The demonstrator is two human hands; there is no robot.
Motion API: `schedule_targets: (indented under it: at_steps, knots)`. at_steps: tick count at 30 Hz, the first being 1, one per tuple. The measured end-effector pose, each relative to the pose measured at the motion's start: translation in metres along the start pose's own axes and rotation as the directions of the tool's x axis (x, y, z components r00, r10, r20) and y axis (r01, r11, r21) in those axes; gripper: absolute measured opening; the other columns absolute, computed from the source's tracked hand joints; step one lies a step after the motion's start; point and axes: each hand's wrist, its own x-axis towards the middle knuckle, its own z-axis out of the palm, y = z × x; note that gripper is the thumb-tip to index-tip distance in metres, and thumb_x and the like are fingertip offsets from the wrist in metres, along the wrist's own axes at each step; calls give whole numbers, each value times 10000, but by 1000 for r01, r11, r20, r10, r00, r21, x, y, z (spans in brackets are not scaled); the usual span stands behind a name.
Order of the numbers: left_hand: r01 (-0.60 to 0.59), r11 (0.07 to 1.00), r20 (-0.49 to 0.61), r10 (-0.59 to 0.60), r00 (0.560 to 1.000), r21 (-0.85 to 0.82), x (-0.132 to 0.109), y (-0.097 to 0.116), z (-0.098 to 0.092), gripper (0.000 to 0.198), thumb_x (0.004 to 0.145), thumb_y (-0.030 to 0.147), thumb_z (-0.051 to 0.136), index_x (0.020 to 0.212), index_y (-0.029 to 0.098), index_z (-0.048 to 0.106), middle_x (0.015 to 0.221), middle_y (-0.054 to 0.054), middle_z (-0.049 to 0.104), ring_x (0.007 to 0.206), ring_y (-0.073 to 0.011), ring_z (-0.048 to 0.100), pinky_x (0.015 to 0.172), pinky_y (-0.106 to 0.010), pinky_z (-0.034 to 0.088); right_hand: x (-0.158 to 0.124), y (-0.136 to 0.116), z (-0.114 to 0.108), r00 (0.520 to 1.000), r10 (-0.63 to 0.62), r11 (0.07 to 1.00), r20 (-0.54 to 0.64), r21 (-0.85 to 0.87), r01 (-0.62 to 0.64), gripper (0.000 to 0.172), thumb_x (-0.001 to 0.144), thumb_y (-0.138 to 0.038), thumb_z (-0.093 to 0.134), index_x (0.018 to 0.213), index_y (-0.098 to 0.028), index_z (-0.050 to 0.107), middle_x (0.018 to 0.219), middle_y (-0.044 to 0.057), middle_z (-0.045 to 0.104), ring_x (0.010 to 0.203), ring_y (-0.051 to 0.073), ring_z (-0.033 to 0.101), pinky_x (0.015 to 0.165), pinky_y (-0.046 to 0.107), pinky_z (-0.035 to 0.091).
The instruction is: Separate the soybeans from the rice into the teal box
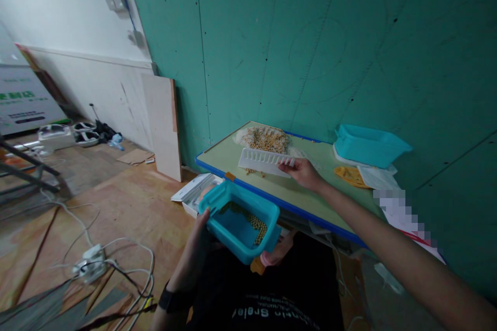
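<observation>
My left hand (pixel 200 230) grips the near edge of a teal plastic bin (pixel 239 220), held just below the table's blue front edge, with yellow beans lying in its bottom. My right hand (pixel 305 172) reaches out over the green tabletop (pixel 229 158) and holds one end of a white comb-like scraper (pixel 264 162). The scraper lies flat in front of a pile of yellow beans (pixel 267 139) heaped at the table's far side. A few stray beans lie near the scraper's front edge.
A second teal bin (pixel 368 146) stands at the table's back right on white papers, with an orange lid (pixel 351 176) beside it. A green wall backs the table. A white box (pixel 194 194), a power strip (pixel 89 264) and cables lie on the wooden floor.
</observation>
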Motion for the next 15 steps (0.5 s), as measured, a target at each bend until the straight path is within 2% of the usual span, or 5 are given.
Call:
schedule_targets:
  at_steps: [3, 8, 11, 15]
  knots:
    - [-13, 1000, -22, 14, 1000, 6, -1, -4, 2, 482, 1031, 439, 721, 1458, 218, 678, 1595, -137, 615, 1430, -364, 605, 1182, -619, 511, -13, 1, -14, 999, 14, 999, -38, -52, -16, 444, 773, -679, 823, 797, -236, 853, 921, 95, 869, 908, 338, 812, 866, 470, 643]
    - [-8, 1000, -50, 9, 999, 19, 3, -9, 9, 542, 1027, 510, 708, 1481, 214, 677, 1588, -141, 641, 1448, -379, 606, 1209, -622, 490, -36, -3, -32, 995, 24, 989, -96, -144, -38, 458, 793, -695, 800, 798, -241, 860, 867, 77, 864, 858, 333, 814, 821, 455, 651]
    - [12, 1000, -72, -10, 997, 27, 9, -9, 12, 574, 1034, 532, 690, 1512, 219, 655, 1579, -149, 643, 1432, -379, 618, 1196, -622, 504, -47, -7, -37, 992, 13, 984, -126, -172, -35, 485, 801, -722, 781, 814, -246, 871, 876, 81, 869, 856, 349, 823, 818, 470, 658]
    - [38, 999, -84, -36, 996, 24, 9, -2, 10, 517, 1032, 474, 712, 1480, 220, 669, 1562, -141, 643, 1416, -374, 619, 1177, -623, 520, -62, -14, -38, 988, 9, 980, -155, -194, -39, 492, 818, -726, 758, 820, -250, 881, 876, 103, 869, 846, 370, 833, 784, 479, 670]
